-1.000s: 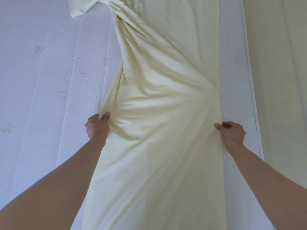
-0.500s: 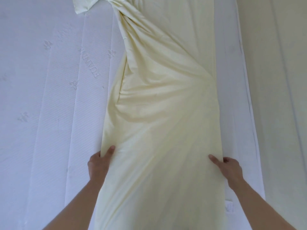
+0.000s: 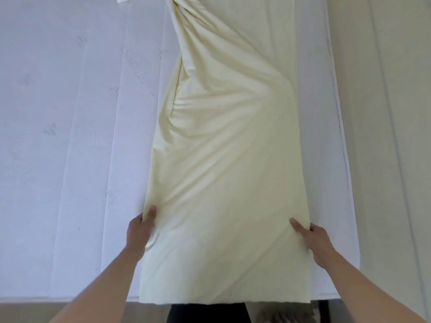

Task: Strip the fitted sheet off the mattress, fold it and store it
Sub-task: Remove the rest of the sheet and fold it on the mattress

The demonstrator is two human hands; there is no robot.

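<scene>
As both hands slide back toward the mattress (image 3: 70, 159) near edge, left hand (image 3: 140, 231) and right hand (image 3: 314, 238) pinch the sheet (image 3: 228, 171) sides, pulling the folded strip flatter.

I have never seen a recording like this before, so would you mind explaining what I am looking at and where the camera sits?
There is no machine here: the camera is worn on a person's head and looks forward and down, so the two bare arms reaching in from the bottom are that person's own. The white quilted surface is a bare mattress. Lying on it is a pale yellow sheet, folded into a long strip that runs away from the person and is twisted at the far end. The left hand grips the strip's left edge, thumb on top. The right hand grips the right edge the same way. The strip's near end hangs just over the mattress edge. On the right is a pale wall.
</scene>
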